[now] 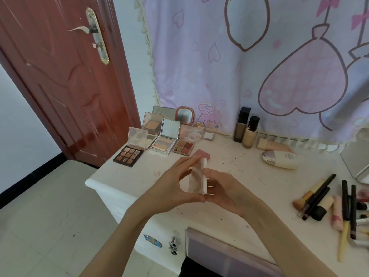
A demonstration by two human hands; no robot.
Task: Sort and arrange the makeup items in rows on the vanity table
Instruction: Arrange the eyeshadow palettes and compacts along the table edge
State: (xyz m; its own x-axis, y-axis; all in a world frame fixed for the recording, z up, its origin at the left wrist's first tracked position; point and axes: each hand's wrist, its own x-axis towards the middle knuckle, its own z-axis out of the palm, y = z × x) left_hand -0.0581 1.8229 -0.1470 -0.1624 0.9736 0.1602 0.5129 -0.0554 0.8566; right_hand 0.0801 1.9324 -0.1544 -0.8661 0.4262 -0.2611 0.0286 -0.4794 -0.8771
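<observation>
Seen from above, a person's two hands hold a small clear plastic case point(197, 177) in the air above the middle of a white desk point(123, 176). The left hand point(171, 188) pinches its near and far ends between thumb and fingers; the right hand point(225, 188) cups its right side, fingers curled behind it. Open eyeshadow and powder palettes point(129, 154) stand in rows at the back left, with a pink compact point(201, 153) lying just beyond the hands. Bottles point(247, 130) stand at the back, and brushes point(317, 194) lie jumbled on the right. The case probably belongs beside the palettes; it should be set down gently, square with their row, without knocking the raised lids.
</observation>
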